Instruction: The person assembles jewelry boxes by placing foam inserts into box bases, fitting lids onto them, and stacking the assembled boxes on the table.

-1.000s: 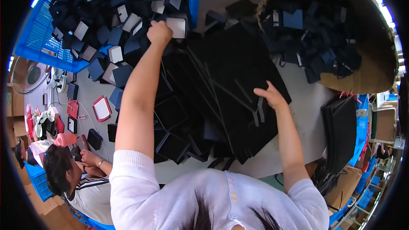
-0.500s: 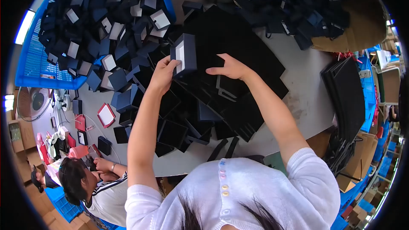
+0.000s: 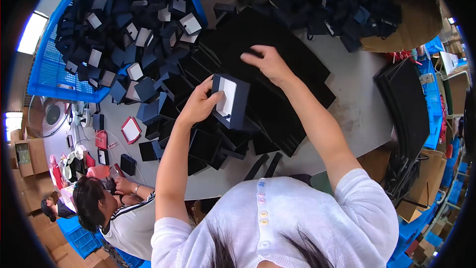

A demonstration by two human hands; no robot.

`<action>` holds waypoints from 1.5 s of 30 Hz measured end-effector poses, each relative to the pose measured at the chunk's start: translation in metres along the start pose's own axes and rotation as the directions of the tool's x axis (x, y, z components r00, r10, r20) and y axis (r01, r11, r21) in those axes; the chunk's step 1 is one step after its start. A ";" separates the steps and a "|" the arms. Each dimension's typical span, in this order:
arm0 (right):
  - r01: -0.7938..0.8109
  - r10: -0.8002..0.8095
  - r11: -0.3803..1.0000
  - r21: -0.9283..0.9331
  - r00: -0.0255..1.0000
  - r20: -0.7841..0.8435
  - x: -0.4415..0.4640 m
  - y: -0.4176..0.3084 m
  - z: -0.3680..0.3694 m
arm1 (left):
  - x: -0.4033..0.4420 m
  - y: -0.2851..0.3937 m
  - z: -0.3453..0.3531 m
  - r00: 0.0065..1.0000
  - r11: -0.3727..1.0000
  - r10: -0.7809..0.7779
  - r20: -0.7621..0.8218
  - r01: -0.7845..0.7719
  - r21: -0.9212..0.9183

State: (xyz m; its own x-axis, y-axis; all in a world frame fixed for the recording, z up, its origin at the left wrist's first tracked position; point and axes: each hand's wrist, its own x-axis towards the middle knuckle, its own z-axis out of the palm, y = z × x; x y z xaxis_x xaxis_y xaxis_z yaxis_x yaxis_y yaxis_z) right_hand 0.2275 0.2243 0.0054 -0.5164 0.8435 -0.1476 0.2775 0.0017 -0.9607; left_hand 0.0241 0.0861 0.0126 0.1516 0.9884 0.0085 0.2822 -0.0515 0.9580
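My left hand (image 3: 199,103) is closed around a small dark-blue box (image 3: 238,100), thumb inside against its white lining. The box is tilted, its open side facing left, above the heap of dark boxes. My right hand (image 3: 270,64) hovers over the stacked black sheets (image 3: 292,89), thumb and forefinger curled close together. Something dark shows between those fingertips, but against the black sheets I cannot make out what it is. Below my left wrist lie several black open boxes (image 3: 204,145).
A blue plastic crate (image 3: 42,82) full of small boxes stands at the left back. At the right back is a cardboard carton (image 3: 419,27) holding more. Black panels (image 3: 404,109) lean on the right. A co-worker (image 3: 129,223) sits at the lower left near a red-rimmed piece (image 3: 131,130).
My left hand has brought the box down and to the right, tilting it. My right hand has risen slightly, and its thumb and forefinger have drawn closer together.
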 end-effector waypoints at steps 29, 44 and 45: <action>0.367 -0.327 0.897 0.245 0.926 -0.190 -0.052 -0.024 0.048 | -0.046 0.021 0.032 0.788 0.903 -0.366 -0.494 0.172 -0.394; 0.764 -0.627 0.602 -0.233 0.633 0.454 -0.067 0.003 0.085 | -0.144 0.025 -0.039 0.738 0.813 -0.527 -0.421 0.294 -0.503; 0.759 -0.500 0.576 -0.303 0.621 0.604 -0.059 0.009 0.076 | -0.154 0.015 -0.063 0.767 0.876 -0.480 -0.426 0.396 -0.275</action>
State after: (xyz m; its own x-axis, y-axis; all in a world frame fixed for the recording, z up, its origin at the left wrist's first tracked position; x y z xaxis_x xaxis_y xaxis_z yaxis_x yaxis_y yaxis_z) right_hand 0.1988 0.1333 -0.0123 -0.9486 0.1981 0.2467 0.0135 0.8044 -0.5940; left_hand -0.0546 -0.0576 0.0437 -0.4231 0.8434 -0.3312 0.0466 0.3852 0.9216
